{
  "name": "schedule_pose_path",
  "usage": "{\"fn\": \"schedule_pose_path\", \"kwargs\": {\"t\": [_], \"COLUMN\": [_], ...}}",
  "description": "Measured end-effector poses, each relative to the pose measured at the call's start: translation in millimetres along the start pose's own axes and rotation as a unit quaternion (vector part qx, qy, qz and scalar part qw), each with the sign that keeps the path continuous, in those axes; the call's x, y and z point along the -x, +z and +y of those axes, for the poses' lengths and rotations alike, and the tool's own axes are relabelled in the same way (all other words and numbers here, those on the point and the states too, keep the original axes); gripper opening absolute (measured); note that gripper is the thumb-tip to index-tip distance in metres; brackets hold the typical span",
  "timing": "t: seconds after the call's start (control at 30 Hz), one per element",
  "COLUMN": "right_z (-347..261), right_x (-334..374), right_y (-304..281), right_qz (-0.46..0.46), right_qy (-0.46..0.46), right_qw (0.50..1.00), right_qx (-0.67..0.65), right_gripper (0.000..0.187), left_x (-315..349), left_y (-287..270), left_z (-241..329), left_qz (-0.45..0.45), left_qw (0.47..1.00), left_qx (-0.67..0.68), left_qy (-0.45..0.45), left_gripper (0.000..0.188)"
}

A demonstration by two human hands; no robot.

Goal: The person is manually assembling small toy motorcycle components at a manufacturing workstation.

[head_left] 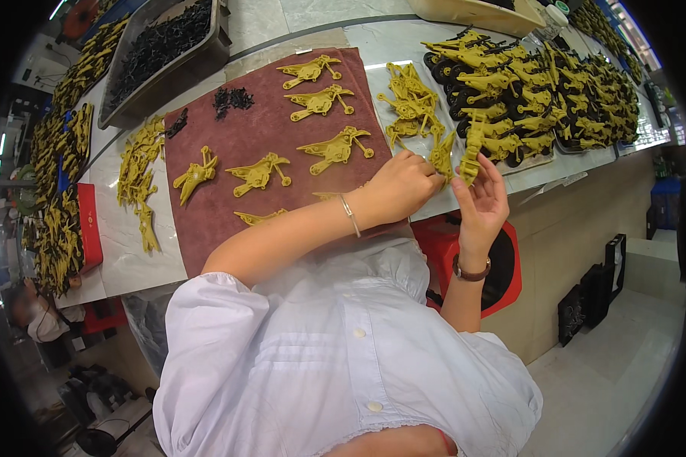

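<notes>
At the table's front edge, my right hand (pixel 481 207) grips an upright yellow toy motorcycle body (pixel 472 146) between thumb and fingers. My left hand (pixel 401 188) reaches across to the right, its fingers curled at the lower end of another yellow toy motorcycle part (pixel 441 157). The fingertips are partly hidden, but they appear closed on it. Just beyond lies a heap of loose yellow parts (pixel 411 95). On the maroon cloth (pixel 229 137), several yellow body halves (pixel 335 148) are laid out separately, some partly covered by my left forearm.
Rows of yellow toy motorcycles with black wheels (pixel 503 91) fill the right side. Small black parts (pixel 232 100) sit on the cloth. A grey bin (pixel 164 76) of black pieces stands at back left, near more yellow parts (pixel 139 167). A red stool (pixel 503 266) is below the table.
</notes>
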State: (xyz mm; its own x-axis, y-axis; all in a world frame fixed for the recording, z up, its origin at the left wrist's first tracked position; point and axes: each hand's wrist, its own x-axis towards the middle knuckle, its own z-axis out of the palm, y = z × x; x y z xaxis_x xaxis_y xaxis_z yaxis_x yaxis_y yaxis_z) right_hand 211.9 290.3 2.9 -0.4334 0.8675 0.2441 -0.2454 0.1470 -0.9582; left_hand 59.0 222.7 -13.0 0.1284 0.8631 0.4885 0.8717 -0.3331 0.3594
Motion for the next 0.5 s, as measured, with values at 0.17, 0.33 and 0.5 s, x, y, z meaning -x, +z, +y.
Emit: {"fn": "schedule_pose_path", "kwargs": {"t": [0.17,0.33,0.5], "right_z": [2,-8,-10], "right_x": [5,12,20], "right_y": [14,35,64], "right_qz": [-0.026,-0.096,-0.294], "right_qy": [0.002,-0.025,-0.069], "right_qw": [1.0,0.995,0.952], "right_qx": [-0.001,0.017,0.058], "right_gripper": [0.053,0.053,0.055], "left_x": [-1,17,59], "left_y": [-31,-82,-113], "left_z": [0,1,12], "left_qz": [0.04,0.129,0.177], "left_qw": [0.999,0.814,0.703], "left_qx": [0.017,0.492,0.589], "left_qy": [-0.01,-0.282,-0.357], "left_gripper": [0.032,0.036,0.043]}}
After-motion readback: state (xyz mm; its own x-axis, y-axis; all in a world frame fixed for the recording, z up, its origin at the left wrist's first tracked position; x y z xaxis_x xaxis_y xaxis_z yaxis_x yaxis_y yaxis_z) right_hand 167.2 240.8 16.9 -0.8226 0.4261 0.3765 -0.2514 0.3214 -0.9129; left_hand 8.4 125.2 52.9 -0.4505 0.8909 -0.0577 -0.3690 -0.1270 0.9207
